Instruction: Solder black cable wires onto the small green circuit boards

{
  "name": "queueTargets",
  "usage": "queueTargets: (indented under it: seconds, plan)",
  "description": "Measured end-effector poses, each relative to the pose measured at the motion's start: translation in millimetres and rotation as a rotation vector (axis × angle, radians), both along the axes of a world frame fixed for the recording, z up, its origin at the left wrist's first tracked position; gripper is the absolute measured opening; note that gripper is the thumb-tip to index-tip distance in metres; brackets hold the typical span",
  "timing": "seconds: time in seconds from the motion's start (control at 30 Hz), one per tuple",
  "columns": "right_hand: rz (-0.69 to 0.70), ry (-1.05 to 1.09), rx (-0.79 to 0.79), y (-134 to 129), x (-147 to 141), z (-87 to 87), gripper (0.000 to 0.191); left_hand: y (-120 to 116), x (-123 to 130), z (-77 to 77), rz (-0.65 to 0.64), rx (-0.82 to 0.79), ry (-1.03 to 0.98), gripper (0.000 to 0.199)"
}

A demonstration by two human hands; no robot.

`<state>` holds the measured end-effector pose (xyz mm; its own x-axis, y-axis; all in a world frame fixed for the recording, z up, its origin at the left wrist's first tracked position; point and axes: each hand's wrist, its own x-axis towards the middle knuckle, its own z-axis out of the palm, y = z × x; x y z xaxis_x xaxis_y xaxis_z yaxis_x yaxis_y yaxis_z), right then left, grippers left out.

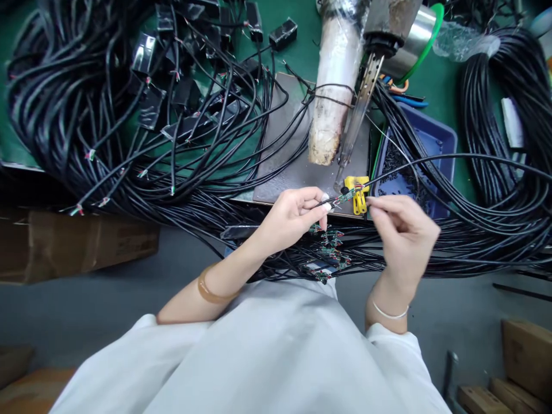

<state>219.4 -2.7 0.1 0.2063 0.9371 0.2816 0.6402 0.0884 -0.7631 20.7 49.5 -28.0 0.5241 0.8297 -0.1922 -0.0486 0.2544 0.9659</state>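
Note:
My left hand (297, 213) pinches thin black cable ends right beside a small green circuit board (344, 198) with fine colored wires. The board lies by a yellow clip (357, 194), and a black cable (401, 167) runs from there to the right. My right hand (401, 230) is closed in a pinch just right of the clip; what its fingertips hold, if anything, is too small to make out. Above the board, a soldering iron (360, 112) points downward, its tip close to the clip. More wired circuit boards (331, 251) hang below my hands at the table's edge.
A film-wrapped pipe (332, 92) hangs beside the iron. Black cables (64, 86) with black boxes (150, 106) cover the left. Rightward are a blue tray (442, 138) with small black pieces, a solder spool (418, 46) and a cable coil (483, 115). Cardboard boxes (77, 244) stand below.

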Motion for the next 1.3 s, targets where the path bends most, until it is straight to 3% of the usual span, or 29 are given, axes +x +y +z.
queueTargets:
  seconds: [0.23, 0.4, 0.73, 1.07, 1.3]
  plan:
    - [-0.034, 0.042, -0.036, -2.5, -30.1, -16.8, 0.010, -1.1, 1.9, 0.9, 0.036, -0.030, -0.020, 0.018]
    - [-0.008, -0.018, -0.050, -2.1, -30.4, -15.4, 0.012, -1.7, 2.6, 1.1, 0.044, -0.052, -0.024, 0.018]
    - [0.024, -0.327, 0.101, -8.5, -36.9, -10.7, 0.012, -2.3, 0.9, 1.4, 0.021, -0.015, -0.003, 0.020]
    - [-0.041, -0.150, 0.015, -10.3, -28.8, -11.7, 0.008, -2.5, 0.7, -1.1, 0.022, -0.029, -0.044, 0.020]
    - [0.011, -0.174, -0.017, -11.5, -29.0, -13.1, 0.010, -2.1, 0.6, 0.2, 0.019, -0.047, -0.048, 0.018]
